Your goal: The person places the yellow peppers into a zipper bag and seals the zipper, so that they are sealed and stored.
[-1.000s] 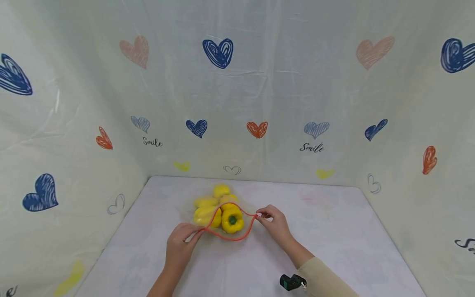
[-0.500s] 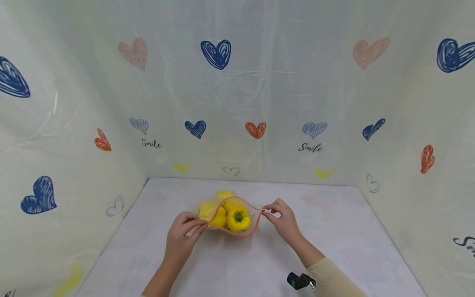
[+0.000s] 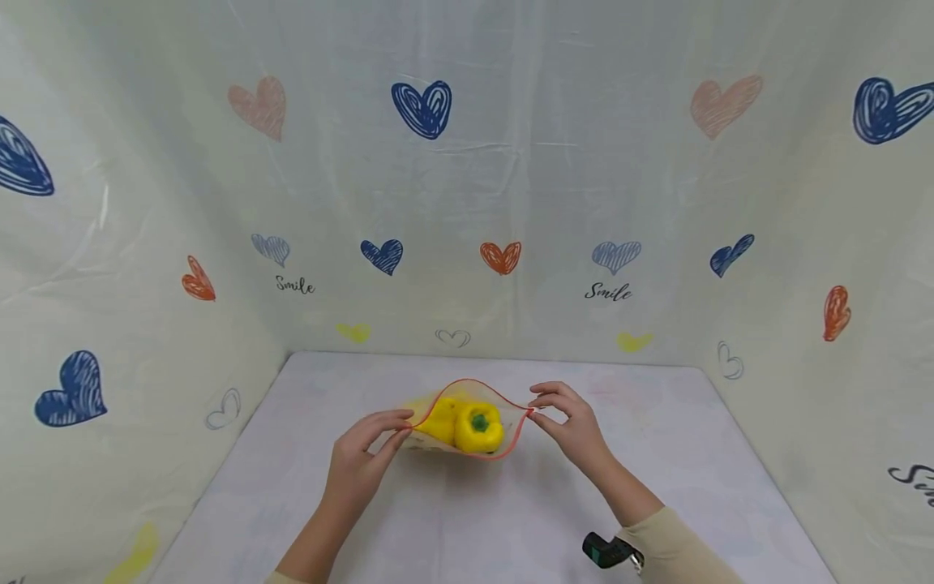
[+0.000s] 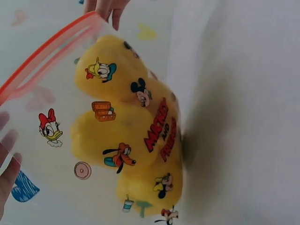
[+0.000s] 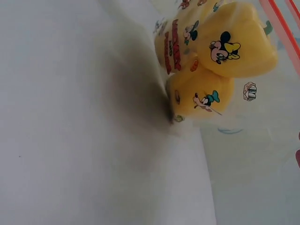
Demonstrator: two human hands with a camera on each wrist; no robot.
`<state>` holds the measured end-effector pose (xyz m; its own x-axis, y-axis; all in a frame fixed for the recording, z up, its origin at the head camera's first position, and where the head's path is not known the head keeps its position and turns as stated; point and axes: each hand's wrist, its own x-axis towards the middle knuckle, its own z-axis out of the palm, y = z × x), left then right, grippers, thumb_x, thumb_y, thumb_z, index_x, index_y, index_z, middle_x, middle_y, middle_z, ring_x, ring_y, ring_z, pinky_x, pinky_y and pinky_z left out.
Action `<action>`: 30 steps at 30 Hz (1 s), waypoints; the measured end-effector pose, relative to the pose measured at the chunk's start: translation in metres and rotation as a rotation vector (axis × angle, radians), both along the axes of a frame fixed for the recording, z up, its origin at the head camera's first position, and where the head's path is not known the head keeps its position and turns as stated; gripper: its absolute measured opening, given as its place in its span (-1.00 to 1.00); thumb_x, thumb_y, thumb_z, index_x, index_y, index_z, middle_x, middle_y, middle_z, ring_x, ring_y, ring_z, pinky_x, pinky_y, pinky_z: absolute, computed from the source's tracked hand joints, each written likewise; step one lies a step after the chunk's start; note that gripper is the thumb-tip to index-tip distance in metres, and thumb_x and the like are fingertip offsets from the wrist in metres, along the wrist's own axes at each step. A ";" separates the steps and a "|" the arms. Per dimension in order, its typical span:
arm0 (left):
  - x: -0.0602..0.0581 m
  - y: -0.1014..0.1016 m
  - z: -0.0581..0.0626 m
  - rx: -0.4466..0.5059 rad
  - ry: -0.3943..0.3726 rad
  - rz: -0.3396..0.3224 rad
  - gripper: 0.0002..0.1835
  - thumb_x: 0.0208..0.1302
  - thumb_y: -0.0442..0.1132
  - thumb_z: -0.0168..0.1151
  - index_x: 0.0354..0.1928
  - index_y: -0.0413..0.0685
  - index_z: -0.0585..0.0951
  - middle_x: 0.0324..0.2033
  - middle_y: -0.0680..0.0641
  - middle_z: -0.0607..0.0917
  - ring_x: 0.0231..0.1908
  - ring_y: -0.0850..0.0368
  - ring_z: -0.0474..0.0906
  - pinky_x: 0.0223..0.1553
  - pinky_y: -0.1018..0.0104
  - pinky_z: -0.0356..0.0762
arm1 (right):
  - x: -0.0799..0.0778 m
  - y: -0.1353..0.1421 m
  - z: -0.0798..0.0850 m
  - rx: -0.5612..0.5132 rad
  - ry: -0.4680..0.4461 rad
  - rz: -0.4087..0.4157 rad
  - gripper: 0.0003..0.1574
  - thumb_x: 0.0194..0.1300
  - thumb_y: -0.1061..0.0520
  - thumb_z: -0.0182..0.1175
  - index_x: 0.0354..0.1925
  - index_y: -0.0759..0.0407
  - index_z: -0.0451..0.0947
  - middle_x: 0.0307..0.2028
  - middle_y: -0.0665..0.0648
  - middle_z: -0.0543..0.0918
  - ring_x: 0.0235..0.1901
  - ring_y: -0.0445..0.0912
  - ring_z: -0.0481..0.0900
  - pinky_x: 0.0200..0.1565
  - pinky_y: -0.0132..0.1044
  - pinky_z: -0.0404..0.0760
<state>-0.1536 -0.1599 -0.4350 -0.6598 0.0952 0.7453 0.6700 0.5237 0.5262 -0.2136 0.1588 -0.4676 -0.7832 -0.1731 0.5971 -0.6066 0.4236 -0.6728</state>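
A clear zip bag (image 3: 520, 434) with a red rim and cartoon prints holds several yellow bell peppers (image 3: 478, 428). Its mouth gapes toward me, and one pepper's green stem shows through it. My left hand (image 3: 365, 458) pinches the left corner of the rim between thumb and fingers. At the right corner, my right hand (image 3: 572, 422) pinches the rim, its other fingers loosely spread. Through the bag's printed side (image 4: 51, 112) in the left wrist view, the peppers (image 4: 112, 136) lie bunched at the bottom. Whether the bag's bottom touches the table cannot be told.
A white table (image 3: 452, 527) stretches beneath the bag, with a shadow under it. Pale curtains (image 3: 467, 178) printed with hearts enclose the back and sides. A black device (image 3: 609, 551) sits by the right sleeve (image 3: 674, 547).
Both hands have risen a little, the right one also moving right. The bag's mouth has tilted up toward me, and the peppers behind the front one are now more hidden.
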 end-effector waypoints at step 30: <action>-0.010 0.013 0.036 0.060 -0.022 -0.038 -0.81 0.11 -0.54 0.35 -0.27 -0.14 0.65 -0.38 -0.02 0.72 -0.34 0.19 0.66 -0.23 0.57 0.58 | 0.013 0.038 0.041 0.014 -0.162 -0.098 -0.87 0.20 0.31 0.34 -0.24 0.25 0.64 -0.33 0.07 0.73 -0.22 -0.05 0.66 -0.03 0.16 0.59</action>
